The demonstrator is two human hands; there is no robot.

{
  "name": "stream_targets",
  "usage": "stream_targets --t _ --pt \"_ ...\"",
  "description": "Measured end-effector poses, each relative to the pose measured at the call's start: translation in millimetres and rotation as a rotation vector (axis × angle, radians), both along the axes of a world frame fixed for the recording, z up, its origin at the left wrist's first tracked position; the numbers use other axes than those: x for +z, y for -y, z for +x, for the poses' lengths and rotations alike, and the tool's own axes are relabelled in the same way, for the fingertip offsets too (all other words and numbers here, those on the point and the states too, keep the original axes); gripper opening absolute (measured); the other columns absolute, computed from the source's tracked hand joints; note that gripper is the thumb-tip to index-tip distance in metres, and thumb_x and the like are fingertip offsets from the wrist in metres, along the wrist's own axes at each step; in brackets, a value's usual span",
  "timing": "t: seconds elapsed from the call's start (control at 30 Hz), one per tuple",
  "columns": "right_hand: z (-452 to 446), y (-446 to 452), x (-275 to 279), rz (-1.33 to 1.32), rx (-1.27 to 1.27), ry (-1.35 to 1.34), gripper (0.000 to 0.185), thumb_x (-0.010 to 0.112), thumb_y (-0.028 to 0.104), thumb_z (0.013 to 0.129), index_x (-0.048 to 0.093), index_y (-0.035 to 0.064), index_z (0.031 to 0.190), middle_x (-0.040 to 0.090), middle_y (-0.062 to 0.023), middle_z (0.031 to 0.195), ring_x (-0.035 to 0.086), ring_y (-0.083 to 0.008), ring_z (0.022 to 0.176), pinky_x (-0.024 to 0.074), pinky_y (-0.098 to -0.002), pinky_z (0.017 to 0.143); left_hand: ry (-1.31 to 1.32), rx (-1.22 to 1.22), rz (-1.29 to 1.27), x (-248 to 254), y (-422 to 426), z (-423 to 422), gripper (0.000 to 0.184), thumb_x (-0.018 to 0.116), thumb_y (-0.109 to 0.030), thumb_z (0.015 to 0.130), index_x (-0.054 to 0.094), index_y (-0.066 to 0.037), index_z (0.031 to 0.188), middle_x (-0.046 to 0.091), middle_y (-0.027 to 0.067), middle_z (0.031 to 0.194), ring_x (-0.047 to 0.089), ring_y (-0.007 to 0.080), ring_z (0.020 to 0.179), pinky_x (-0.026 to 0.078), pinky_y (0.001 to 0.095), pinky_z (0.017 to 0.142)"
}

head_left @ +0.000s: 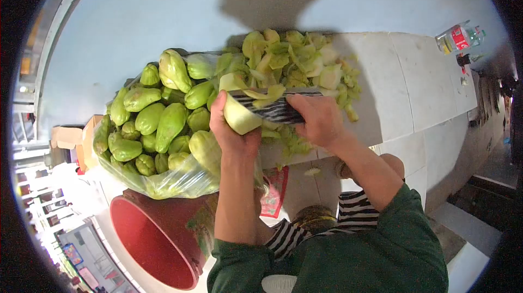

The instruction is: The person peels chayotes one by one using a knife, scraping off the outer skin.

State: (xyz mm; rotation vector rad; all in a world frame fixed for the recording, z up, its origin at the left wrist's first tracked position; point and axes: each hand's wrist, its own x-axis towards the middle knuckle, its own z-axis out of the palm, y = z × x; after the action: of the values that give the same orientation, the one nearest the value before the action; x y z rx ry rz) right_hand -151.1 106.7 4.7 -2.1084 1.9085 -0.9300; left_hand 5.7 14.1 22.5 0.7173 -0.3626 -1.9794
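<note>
My left hand [224, 132] is wrapped round a pale, peeled chayote [239, 117], holding it tilted above the work surface. My right hand [320, 121] grips a broad-bladed knife [277, 111], its handle hidden by my fingers. The shiny blade mirrors dark and light stripes and lies against the chayote's upper right side. A strip of green peel [268, 95] rests along the blade's top edge. Behind both hands spreads a heap of peelings [297, 61]. Left of my left hand, several whole green chayotes [170, 124] fill a clear plastic bag [163, 185].
A red bucket [122, 214] lies tipped below the bag, its mouth facing left. The tiled ledge [384, 75] runs rightward to a plastic bottle [460, 38] with a red label. A cardboard box [87, 143] stands at the left, and a wall [152, 10] rises behind.
</note>
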Motion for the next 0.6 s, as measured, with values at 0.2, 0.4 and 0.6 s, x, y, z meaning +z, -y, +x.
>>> stream_targets --t 0.2,0.4,0.6 --pt "-3 -2 3 -0.103 0.070 0.041 0.056 0.074 0.015 0.055 0.056 0.0056 0.107 0.062 -0.0104 0.078 0.062 -0.0330 0.069 0.0492 -0.0429 0.059 -0.046 -0.118 -0.112 0 2 5 0.048 0.053 -0.035 0.087 0.052 -0.001 0.120 0.062 0.0137 0.102 0.061 0.0265 0.093 0.049 0.0390 0.084" --pt "-5 -4 16 -0.056 0.096 0.000 0.057 0.075 0.014 0.054 0.057 0.0063 0.108 0.063 -0.0107 0.080 0.063 -0.0331 0.072 0.0498 -0.0423 0.060 -0.010 -0.131 -0.080 1 3 3 0.046 0.053 -0.035 0.086 0.054 -0.002 0.118 0.062 0.0127 0.102 0.061 0.0262 0.092 0.049 0.0386 0.083" --pt "-9 -3 11 0.026 0.019 0.012 0.053 0.072 0.009 0.058 0.057 0.0032 0.108 0.064 -0.0133 0.082 0.063 -0.0347 0.076 0.0493 -0.0437 0.064 -0.116 -0.109 -0.108 -8 4 1 0.045 0.047 -0.035 0.090 0.056 0.000 0.117 0.063 0.0130 0.110 0.061 0.0276 0.100 0.048 0.0409 0.090"
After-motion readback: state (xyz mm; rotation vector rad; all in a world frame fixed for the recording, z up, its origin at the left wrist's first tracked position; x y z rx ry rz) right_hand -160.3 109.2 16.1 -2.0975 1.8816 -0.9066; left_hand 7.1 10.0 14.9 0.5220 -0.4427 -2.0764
